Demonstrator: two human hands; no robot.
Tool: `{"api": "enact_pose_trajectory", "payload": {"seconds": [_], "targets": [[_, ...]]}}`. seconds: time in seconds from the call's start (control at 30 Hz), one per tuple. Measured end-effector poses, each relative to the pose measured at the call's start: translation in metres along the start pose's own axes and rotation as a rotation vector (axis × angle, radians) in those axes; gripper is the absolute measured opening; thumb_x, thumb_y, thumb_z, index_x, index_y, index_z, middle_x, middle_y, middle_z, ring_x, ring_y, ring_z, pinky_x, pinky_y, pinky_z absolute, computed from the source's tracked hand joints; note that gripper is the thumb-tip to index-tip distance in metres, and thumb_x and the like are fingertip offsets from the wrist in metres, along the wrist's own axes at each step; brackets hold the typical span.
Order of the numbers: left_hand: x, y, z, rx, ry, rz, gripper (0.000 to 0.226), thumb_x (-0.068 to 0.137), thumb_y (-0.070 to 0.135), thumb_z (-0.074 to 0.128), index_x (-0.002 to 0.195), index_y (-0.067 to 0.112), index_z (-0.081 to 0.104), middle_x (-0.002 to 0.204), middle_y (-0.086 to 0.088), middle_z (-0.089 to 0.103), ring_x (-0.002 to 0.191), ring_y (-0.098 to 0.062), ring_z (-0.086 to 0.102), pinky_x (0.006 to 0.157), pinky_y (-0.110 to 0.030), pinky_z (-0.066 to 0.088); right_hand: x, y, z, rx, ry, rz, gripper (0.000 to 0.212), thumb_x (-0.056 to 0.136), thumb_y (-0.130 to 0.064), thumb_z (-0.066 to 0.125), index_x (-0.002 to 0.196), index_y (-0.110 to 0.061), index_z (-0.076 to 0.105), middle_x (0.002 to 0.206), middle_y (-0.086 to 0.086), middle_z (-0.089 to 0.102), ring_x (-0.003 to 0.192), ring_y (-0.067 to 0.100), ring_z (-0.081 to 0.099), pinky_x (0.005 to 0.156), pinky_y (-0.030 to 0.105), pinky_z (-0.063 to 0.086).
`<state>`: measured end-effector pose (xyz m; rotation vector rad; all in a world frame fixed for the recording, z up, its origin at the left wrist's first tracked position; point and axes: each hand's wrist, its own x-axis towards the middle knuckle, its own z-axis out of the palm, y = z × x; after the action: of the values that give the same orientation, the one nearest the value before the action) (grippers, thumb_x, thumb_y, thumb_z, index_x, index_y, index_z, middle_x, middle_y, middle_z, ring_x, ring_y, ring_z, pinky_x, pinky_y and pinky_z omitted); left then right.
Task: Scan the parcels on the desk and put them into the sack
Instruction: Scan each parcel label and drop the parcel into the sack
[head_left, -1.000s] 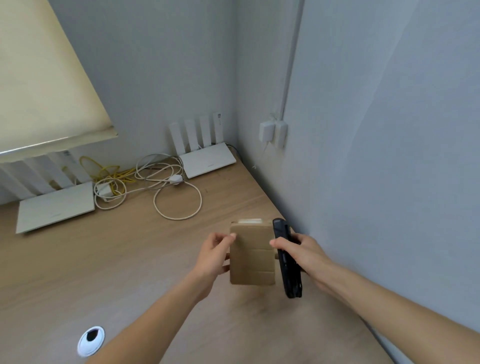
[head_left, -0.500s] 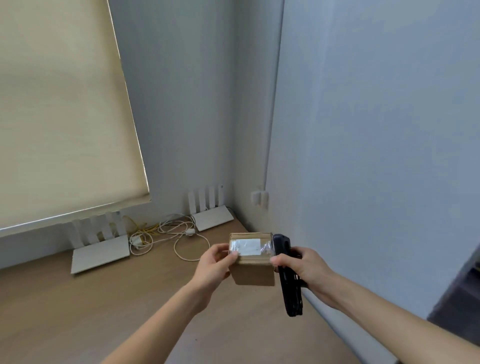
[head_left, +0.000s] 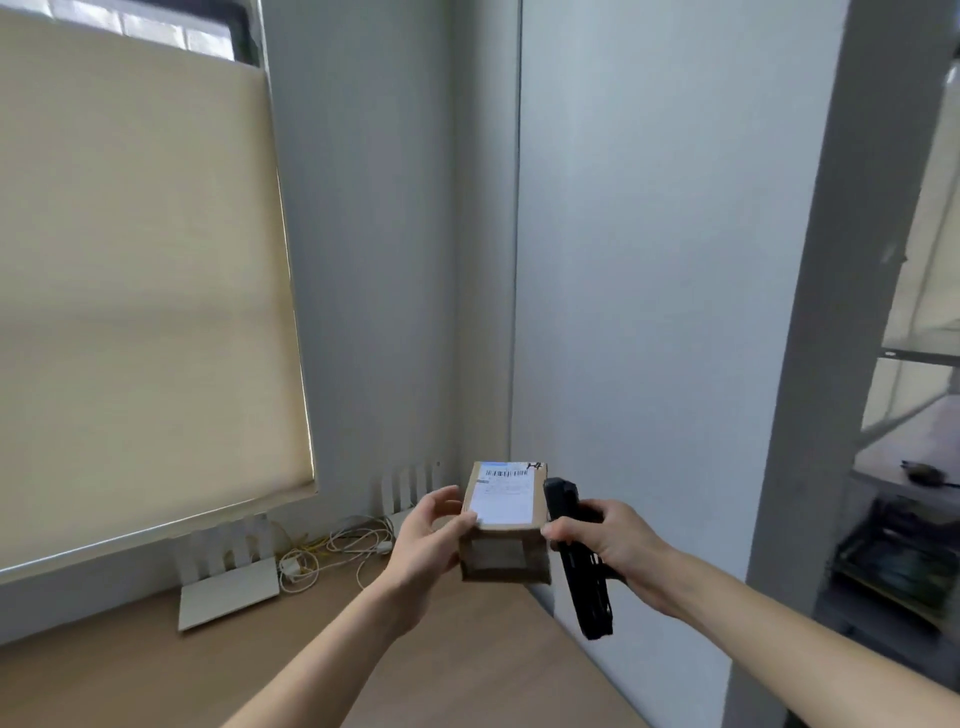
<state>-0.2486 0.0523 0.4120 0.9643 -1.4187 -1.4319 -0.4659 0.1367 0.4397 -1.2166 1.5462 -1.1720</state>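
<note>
A small brown cardboard parcel (head_left: 503, 525) is held in the air above the desk's right corner. Its white label with a barcode faces up toward me. My left hand (head_left: 427, 540) grips the parcel's left side, thumb on the label's edge. My right hand (head_left: 605, 545) holds a black handheld scanner (head_left: 576, 558) upright just to the parcel's right, and its thumb touches the parcel's right edge. No sack is in view.
The wooden desk (head_left: 260, 660) runs under my arms. A white router (head_left: 228, 584) and tangled white and yellow cables (head_left: 337, 553) lie by the wall under a beige blind (head_left: 140, 291). A grey wall stands right, with metal shelving (head_left: 904, 493) beyond.
The parcel has been tipped so its labelled face now shows fully toward me. My view has tilted upward, and both hands kept their hold.
</note>
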Motion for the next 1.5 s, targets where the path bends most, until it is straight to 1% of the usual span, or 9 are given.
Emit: {"api": "enact_pose_trajectory", "payload": {"seconds": [0.13, 0.23, 0.37, 0.5, 0.73, 0.9, 1.1, 1.27, 1.5], "targets": [[-0.02, 0.027, 0.009, 0.015, -0.125, 0.028, 0.036, 0.092, -0.001, 0.06, 0.122, 0.019, 0.066, 0.113, 0.001, 0.076, 0.103, -0.01, 0.071, 0.078, -0.019, 0.055, -0.015, -0.017, -0.014, -0.03, 0.012, -0.04, 0.06, 0.054, -0.042, 0.084, 0.105, -0.013, 0.073, 0.08, -0.006, 0.072, 0.07, 0.008, 0.066, 0.066, 0.023, 0.048], [-0.031, 0.037, 0.014, 0.01, -0.127, 0.024, 0.051, 0.078, 0.01, 0.071, 0.127, 0.022, 0.064, 0.118, -0.001, 0.074, 0.113, -0.013, 0.068, 0.086, -0.024, 0.052, -0.024, -0.027, -0.023, -0.049, 0.0, -0.064, 0.058, 0.055, -0.04, 0.086, 0.105, -0.015, 0.074, 0.08, -0.008, 0.071, 0.071, 0.007, 0.066, 0.068, 0.022, 0.049], [-0.04, 0.045, 0.017, -0.047, -0.11, -0.012, 0.035, 0.091, 0.012, 0.066, 0.123, 0.027, 0.062, 0.112, -0.009, 0.075, 0.097, -0.019, 0.067, 0.078, -0.034, 0.046, -0.035, -0.033, -0.032, -0.056, -0.019, -0.103, 0.057, 0.056, -0.039, 0.089, 0.106, -0.016, 0.074, 0.085, -0.007, 0.073, 0.077, 0.006, 0.069, 0.07, 0.021, 0.049], [-0.052, 0.05, 0.019, -0.11, -0.099, -0.025, 0.033, 0.095, 0.024, 0.065, 0.126, 0.017, 0.055, 0.1, -0.007, 0.078, 0.08, -0.019, 0.072, 0.066, -0.028, 0.055, -0.043, -0.038, -0.033, -0.062, -0.046, -0.108, 0.054, 0.058, -0.036, 0.088, 0.107, -0.017, 0.074, 0.09, -0.005, 0.075, 0.08, 0.006, 0.07, 0.069, 0.018, 0.05], [-0.063, 0.049, 0.0, 0.001, -0.11, -0.065, 0.094, 0.072, 0.017, 0.085, 0.138, 0.062, 0.035, 0.096, -0.008, 0.077, 0.081, -0.02, 0.073, 0.072, -0.036, 0.057, -0.045, -0.04, -0.027, -0.105, -0.089, -0.126, 0.057, 0.054, -0.031, 0.089, 0.107, -0.016, 0.075, 0.101, 0.005, 0.079, 0.086, 0.011, 0.075, 0.071, 0.018, 0.054], [-0.071, 0.051, -0.014, 0.006, -0.023, -0.051, 0.069, 0.071, 0.045, 0.086, 0.128, 0.059, 0.05, 0.111, -0.01, 0.074, 0.095, -0.041, 0.073, 0.084, -0.055, 0.06, -0.041, -0.045, -0.019, -0.141, -0.165, -0.111, 0.053, 0.058, -0.027, 0.09, 0.107, -0.014, 0.076, 0.093, 0.001, 0.078, 0.081, 0.009, 0.073, 0.068, 0.017, 0.053], [-0.073, 0.044, -0.032, 0.08, 0.063, -0.018, 0.062, 0.065, 0.043, 0.089, 0.12, 0.04, 0.059, 0.109, -0.021, 0.071, 0.095, -0.03, 0.072, 0.08, -0.046, 0.062, -0.032, -0.042, -0.004, -0.238, -0.187, -0.124, 0.058, 0.054, -0.03, 0.095, 0.107, -0.014, 0.077, 0.103, 0.011, 0.078, 0.087, 0.015, 0.074, 0.077, 0.024, 0.059], [-0.074, 0.039, -0.043, 0.119, 0.143, 0.004, 0.05, 0.081, 0.03, 0.083, 0.124, 0.037, 0.059, 0.107, -0.02, 0.067, 0.097, -0.027, 0.071, 0.07, -0.035, 0.062, -0.027, -0.04, 0.017, -0.457, -0.125, -0.162, 0.055, 0.049, -0.039, 0.095, 0.098, -0.021, 0.078, 0.091, -0.003, 0.079, 0.084, 0.011, 0.074, 0.086, 0.034, 0.061], [-0.066, 0.03, -0.063, 0.182, 0.303, 0.024, 0.048, 0.068, 0.034, 0.088, 0.108, 0.043, 0.062, 0.102, -0.011, 0.07, 0.094, -0.023, 0.073, 0.077, -0.041, 0.063, -0.027, -0.055, 0.038, -0.878, -0.025, -0.145, 0.062, 0.052, -0.056, 0.089, 0.109, -0.039, 0.073, 0.097, -0.015, 0.075, 0.097, 0.013, 0.068, 0.083, 0.028, 0.055]]}}
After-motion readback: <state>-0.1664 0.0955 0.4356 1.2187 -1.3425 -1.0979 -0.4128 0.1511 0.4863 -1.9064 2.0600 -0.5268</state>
